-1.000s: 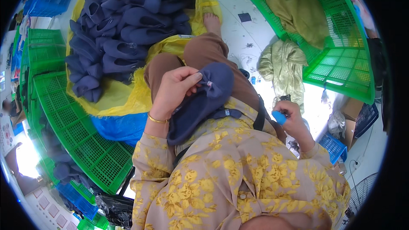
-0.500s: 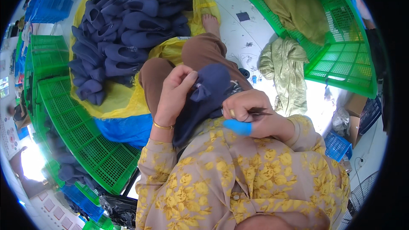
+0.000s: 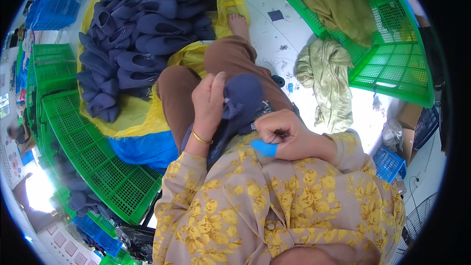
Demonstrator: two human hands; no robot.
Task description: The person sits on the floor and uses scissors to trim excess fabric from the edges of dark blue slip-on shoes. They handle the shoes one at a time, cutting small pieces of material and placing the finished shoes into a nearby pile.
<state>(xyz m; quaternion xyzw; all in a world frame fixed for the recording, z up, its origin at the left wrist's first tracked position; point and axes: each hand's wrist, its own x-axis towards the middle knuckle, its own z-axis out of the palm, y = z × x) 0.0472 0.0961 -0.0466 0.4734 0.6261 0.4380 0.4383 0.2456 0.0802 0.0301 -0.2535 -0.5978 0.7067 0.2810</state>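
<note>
A navy fabric shoe [image 3: 247, 93] lies across my lap, its rounded end toward my knees and a bunched fold on its left side. The fingers of my left hand [image 3: 208, 99] are closed on the shoe's left edge at that fold. My right hand [image 3: 280, 130], a blue wrap [image 3: 264, 148] round one finger, is closed in a fist just right of the shoe. A small dark tool [image 3: 281, 133] shows in the curl of that fist; most of it is hidden and its kind is unclear.
At the upper left, a yellow sack [image 3: 128, 123] holds a heap of similar navy shoes [image 3: 152, 29]. Green crates [image 3: 105, 167] stand at the left and upper right [image 3: 392, 76]. Greenish cloth [image 3: 326, 76] hangs from the right crate. Scraps of thread [image 3: 283, 48] litter the floor.
My left hand has turned and its fingers have closed further at the shoe's edge. My right fist has shifted slightly left, and the dark tool's pointed part no longer sticks out to the right.
</note>
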